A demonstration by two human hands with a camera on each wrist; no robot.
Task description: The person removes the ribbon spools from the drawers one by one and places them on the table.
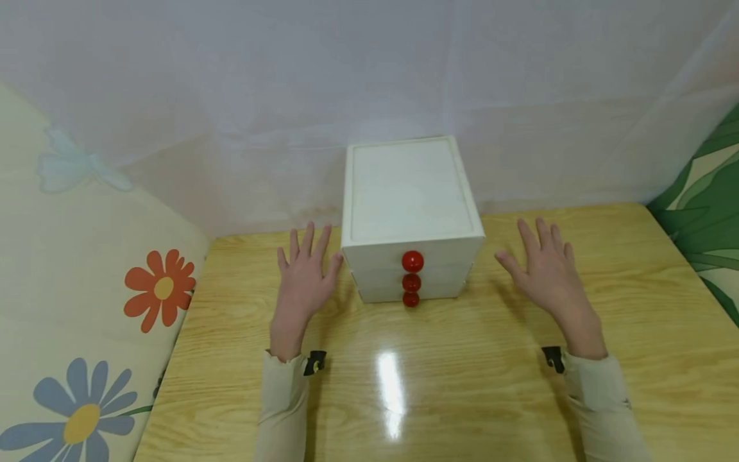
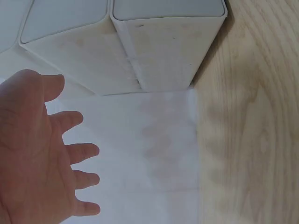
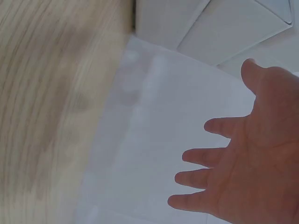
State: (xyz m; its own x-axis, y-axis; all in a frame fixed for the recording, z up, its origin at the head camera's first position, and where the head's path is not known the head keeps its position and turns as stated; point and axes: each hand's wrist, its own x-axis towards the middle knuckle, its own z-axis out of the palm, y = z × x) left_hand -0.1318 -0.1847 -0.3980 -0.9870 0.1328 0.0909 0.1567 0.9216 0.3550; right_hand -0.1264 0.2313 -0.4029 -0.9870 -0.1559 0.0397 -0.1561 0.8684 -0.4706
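Note:
A white drawer box [image 1: 411, 189] stands at the back of the wooden table, its front facing me. Three round red knobs run down that front, the top knob [image 1: 412, 261] looking largest. My left hand [image 1: 305, 282] is spread beside the box's left side, its thumb tip right at the front corner in the head view. On the other side my right hand [image 1: 548, 276] is spread too, apart from the box. Both palms hold nothing. The left wrist view shows the left hand [image 2: 32, 154] near the box's side [image 2: 163, 51]; the right wrist view shows the right hand [image 3: 257, 158] likewise.
The table [image 1: 462, 398] has a wood-grain top with a bright reflection in front of the box. A pale cloth [image 1: 277, 96] hangs behind it. Flower pictures [image 1: 164, 289] cover the left wall, and green leaf pictures [image 1: 713, 212] are at the right.

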